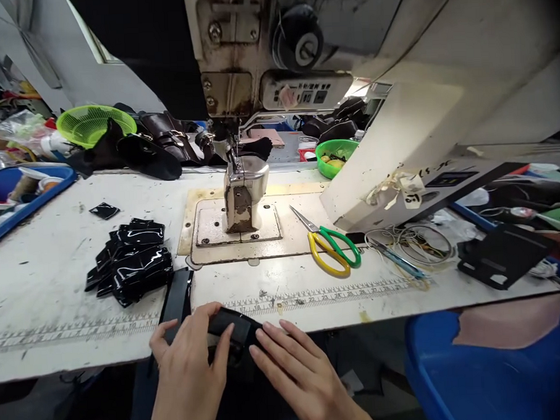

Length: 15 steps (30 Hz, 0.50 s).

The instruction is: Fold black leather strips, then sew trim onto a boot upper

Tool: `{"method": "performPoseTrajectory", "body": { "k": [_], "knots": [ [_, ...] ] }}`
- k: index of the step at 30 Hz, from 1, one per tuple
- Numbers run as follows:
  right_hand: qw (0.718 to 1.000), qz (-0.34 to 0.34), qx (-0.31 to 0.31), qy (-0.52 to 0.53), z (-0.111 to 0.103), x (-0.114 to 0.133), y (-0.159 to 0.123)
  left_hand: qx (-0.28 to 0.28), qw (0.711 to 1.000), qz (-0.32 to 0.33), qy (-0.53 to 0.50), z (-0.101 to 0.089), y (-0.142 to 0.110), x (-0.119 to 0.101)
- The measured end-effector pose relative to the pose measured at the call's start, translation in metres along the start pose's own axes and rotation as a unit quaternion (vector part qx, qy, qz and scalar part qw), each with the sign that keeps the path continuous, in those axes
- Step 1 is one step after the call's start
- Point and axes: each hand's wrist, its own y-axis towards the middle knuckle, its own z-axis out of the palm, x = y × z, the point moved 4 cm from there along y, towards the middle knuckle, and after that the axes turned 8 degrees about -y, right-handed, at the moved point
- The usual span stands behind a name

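Note:
At the table's near edge my left hand point(191, 356) curls over a small black leather piece point(234, 328), fingers pressed on its top. My right hand point(298, 367) lies beside it with fingers stretched flat, fingertips touching the piece's right end. A black strip point(177, 298) runs from under my left hand toward a pile of glossy black patent pieces point(131, 263). The post of the sewing machine point(242, 193) stands straight ahead on its plate.
Green and yellow handled scissors point(332, 248) lie right of the machine plate, with wire loops and a blue pen point(403, 263) beyond. Green baskets point(95, 122) and dark leather goods sit at the back. A blue tray point(10, 191) is far left, a blue bin point(491, 374) lower right.

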Motion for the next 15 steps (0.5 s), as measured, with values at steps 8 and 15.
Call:
{"method": "performPoseTrajectory", "body": {
  "k": [8,15],
  "knots": [
    [0.998,0.03,0.032,0.033,0.005,-0.004,0.015,-0.072,0.995,0.075,0.012,-0.001,-0.002,-0.027],
    [0.998,0.055,0.014,0.039,0.011,-0.003,0.007,0.058,0.97,0.235,0.012,-0.005,-0.013,-0.014]
  ]
}}
